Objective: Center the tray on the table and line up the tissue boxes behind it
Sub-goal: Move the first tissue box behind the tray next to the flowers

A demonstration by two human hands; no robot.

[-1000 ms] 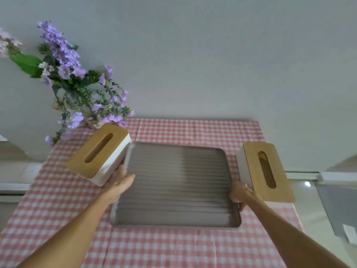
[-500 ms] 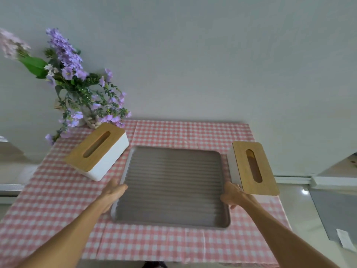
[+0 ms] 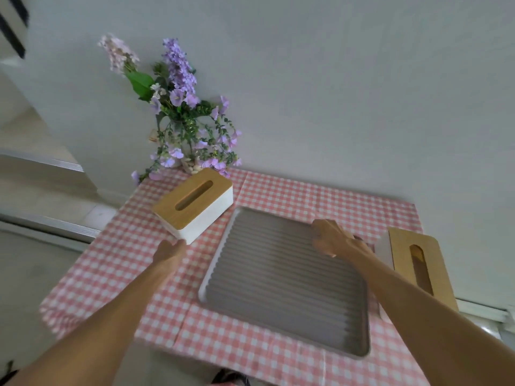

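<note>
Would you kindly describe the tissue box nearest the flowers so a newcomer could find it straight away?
Start at the purple flowers by the wall, at the far left corner of the checked tablecloth. Just in front of them sits a white tissue box with a slotted wooden lid, left of the grey tray. Unlike the other box at the right edge, it lies diagonally.

Both your forearms are bare and stretched forward from the lower corners, converging a little toward the middle. Your left hand (image 3: 169, 252) is palm-down, fingers together and extended, wrist straight, holding nothing. Your right hand (image 3: 333, 237) is raised higher and farther forward, wrist slightly bent inward, fingers (image 3: 320, 228) loosely curled and spread with nothing between them; motion blur softens the fingertips, so the exact finger spacing can't be read.
</note>
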